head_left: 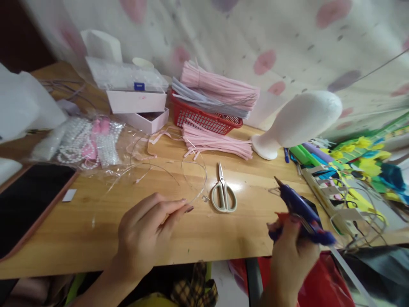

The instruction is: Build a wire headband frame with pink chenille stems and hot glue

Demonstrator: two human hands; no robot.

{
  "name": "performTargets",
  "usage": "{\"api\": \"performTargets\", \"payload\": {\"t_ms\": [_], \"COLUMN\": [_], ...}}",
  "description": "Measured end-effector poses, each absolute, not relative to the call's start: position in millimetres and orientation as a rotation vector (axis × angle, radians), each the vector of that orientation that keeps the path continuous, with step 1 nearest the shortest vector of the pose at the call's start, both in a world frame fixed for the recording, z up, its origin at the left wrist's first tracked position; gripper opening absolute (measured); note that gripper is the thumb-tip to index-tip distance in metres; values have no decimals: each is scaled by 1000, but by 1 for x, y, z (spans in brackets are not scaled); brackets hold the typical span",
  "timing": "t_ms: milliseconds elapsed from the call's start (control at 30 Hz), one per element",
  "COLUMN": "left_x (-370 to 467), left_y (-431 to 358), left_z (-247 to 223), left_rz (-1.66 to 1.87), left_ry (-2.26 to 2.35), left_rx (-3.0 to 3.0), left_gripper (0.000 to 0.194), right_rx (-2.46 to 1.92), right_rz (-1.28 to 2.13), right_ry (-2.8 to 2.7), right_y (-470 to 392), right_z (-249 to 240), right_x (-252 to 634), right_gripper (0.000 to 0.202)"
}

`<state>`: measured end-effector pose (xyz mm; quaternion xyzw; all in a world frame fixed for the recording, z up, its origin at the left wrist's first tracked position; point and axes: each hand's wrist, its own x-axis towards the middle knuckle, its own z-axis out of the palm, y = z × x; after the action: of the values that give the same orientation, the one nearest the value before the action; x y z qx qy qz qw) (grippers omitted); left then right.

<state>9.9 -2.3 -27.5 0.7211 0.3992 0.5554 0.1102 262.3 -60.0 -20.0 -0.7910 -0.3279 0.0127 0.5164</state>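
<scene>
Between thumb and fingertips, my left hand (148,228) pinches a thin curved wire (204,179) that loops up and away over the wooden table. My right hand (292,251) is wrapped round the handle of a dark blue hot glue gun (298,204), its nozzle pointing up and left. A clear glue stick (349,273) sticks out of the back of the gun. On the table between both hands lies a pair of scissors (223,192) with pale handles, blades pointing away and closed.
Pink pipe cleaners (217,140) lie before a red basket (207,119) holding more bundles. A white foam head (300,123) stands at the right, near a power strip (332,200) with cables. Bagged pearl strands (92,143) and a phone (32,200) are at the left.
</scene>
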Motion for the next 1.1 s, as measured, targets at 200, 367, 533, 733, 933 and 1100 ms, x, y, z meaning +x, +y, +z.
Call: {"api": "performTargets", "payload": {"t_ms": [200, 367, 533, 733, 933, 1100], "left_x": [12, 13, 10, 9, 3, -7], "left_y": [5, 9, 10, 11, 21, 30], "left_z": [-43, -51, -51, -34, -14, 3], "left_rz": [1401, 1121, 1082, 1188, 1319, 1341], "left_ry": [1121, 1238, 1261, 1267, 1259, 1183], "left_rx": [2206, 2303, 2236, 2171, 2195, 2239], "left_gripper": [9, 11, 11, 5, 3, 11], "right_rx": [-2307, -2602, -2652, -2197, -2396, -2398], "right_rz": [35, -134, 10, 48, -102, 172], "right_ry": [-1042, -1048, -1179, -1470, -1829, -1652], "right_y": [-31, -48, -91, -44, 12, 7], "right_z": [-50, -45, -15, -23, -40, -25], "right_x": [307, 302, 287, 247, 223, 240], "right_gripper": [57, 75, 68, 34, 12, 31]}}
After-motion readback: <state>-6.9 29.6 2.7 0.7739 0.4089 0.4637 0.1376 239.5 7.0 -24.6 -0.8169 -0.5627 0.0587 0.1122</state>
